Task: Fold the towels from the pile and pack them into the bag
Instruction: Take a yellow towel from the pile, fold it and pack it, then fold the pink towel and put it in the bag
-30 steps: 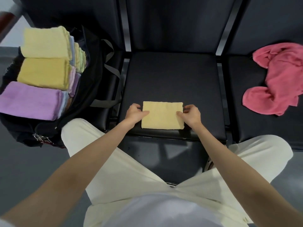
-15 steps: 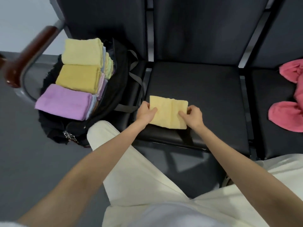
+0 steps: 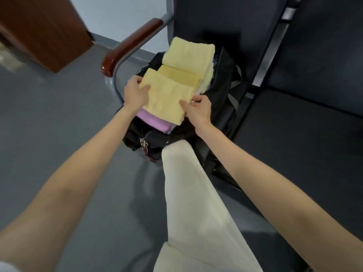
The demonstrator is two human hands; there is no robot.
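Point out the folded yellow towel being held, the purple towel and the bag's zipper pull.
folded yellow towel (image 3: 167, 101): head view, middle of its top face.
purple towel (image 3: 155, 121): head view, exposed near edge under the yellow one.
zipper pull (image 3: 143, 143): head view, metal tab on the bag's front rim.

No legible text, labels, brands or numbers anywhere. Only candidate: faint pale script-like marks on the black bag (image 3: 220, 107), on its rim at about 10 o'clock from the folded yellow towel (image 3: 165, 101); too small and blurred to read.
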